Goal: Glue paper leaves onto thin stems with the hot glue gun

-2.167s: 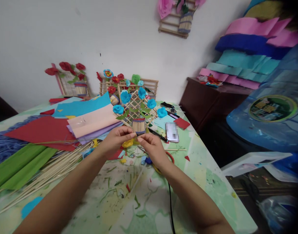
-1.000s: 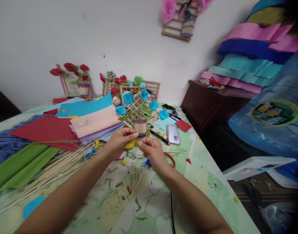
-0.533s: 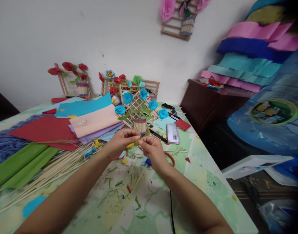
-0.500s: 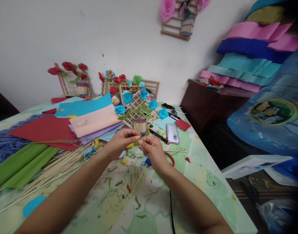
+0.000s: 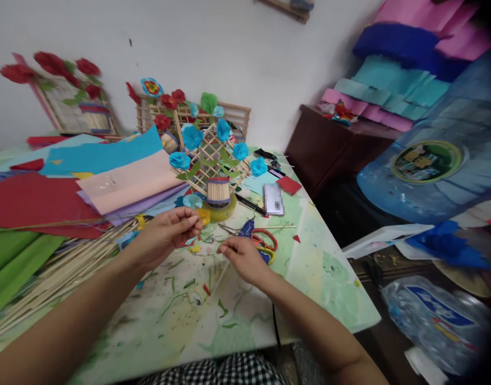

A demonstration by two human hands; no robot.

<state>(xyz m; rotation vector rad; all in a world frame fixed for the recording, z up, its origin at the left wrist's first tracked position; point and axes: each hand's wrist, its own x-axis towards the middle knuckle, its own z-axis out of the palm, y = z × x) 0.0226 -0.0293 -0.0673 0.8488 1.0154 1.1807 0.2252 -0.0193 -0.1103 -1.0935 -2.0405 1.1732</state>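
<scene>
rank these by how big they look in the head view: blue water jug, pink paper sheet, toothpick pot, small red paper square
1. blue water jug, though it is nearer the camera
2. pink paper sheet
3. toothpick pot and small red paper square look about alike, so not ranked

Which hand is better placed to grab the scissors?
Right. The right hand sits low, seemingly empty, right beside the scissors; the left hand is farther away with fingertips pinched together.
</scene>
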